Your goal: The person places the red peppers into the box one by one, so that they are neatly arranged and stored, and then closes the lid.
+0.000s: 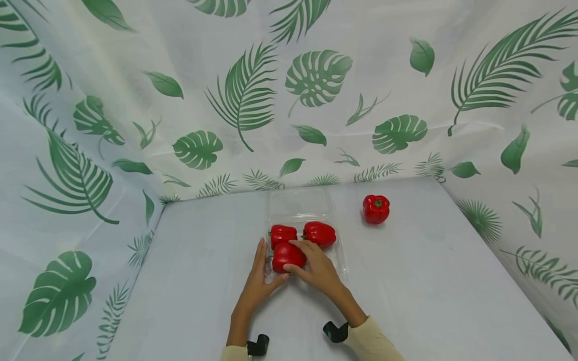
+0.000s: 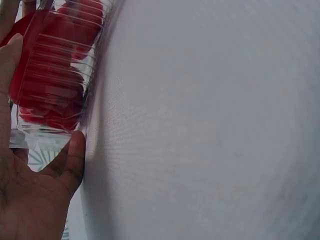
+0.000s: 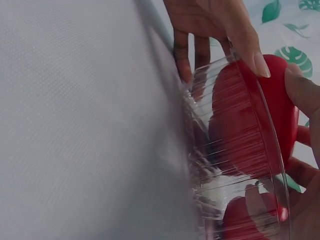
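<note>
A clear plastic clamshell container (image 1: pixel 341 258) stands in the middle of the table, its lid (image 1: pixel 300 203) folded back. My right hand (image 1: pixel 321 271) grips a red bell pepper (image 1: pixel 287 258) from its right side, at the front left of the container. Behind it lie a red pepper (image 1: pixel 282 233) at left and another red pepper (image 1: pixel 320 233) at right. My left hand (image 1: pixel 257 286) rests against the container's front left corner, fingers straight along the side and thumb at the front rim. The right wrist view shows the gripped pepper (image 3: pixel 277 95) above the ribbed wall.
One more red bell pepper (image 1: pixel 376 209) stands alone on the white table (image 1: pixel 420 281), toward the back right. A leaf-printed sheet (image 1: pixel 311 135) hangs behind and along both sides. Black wrist pieces (image 1: pixel 258 346) sit at both wrists.
</note>
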